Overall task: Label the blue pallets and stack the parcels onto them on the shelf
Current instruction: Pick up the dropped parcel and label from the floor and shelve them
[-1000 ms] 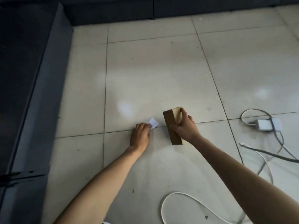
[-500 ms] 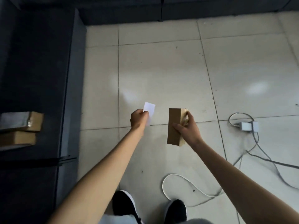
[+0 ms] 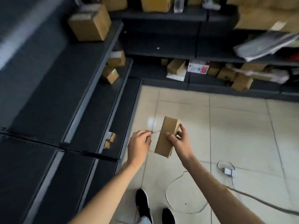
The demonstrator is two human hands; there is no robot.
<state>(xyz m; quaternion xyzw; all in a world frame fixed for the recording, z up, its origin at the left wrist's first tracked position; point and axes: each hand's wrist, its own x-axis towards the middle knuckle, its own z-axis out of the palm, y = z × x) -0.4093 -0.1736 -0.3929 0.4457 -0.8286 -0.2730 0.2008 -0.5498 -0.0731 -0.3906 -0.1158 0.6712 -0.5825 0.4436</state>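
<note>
Right hand (image 3: 178, 143) grip clamps a brown parcel (image 3: 166, 137) mid-air at centre; left hand (image 3: 139, 143) at nine o'clock pinches a small label (image 3: 155, 131). Best: steady the parcel, then press the label flat.

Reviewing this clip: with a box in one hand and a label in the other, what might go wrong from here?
1. The small white paper label is only pinched at its edge by the left hand, so it may slip or crease.
2. The right hand holds the long brown cardboard parcel by one side, tilted; it might drop.
3. The white cable loops on the tiled floor beside the black shoes, a likely trip hazard.
</note>
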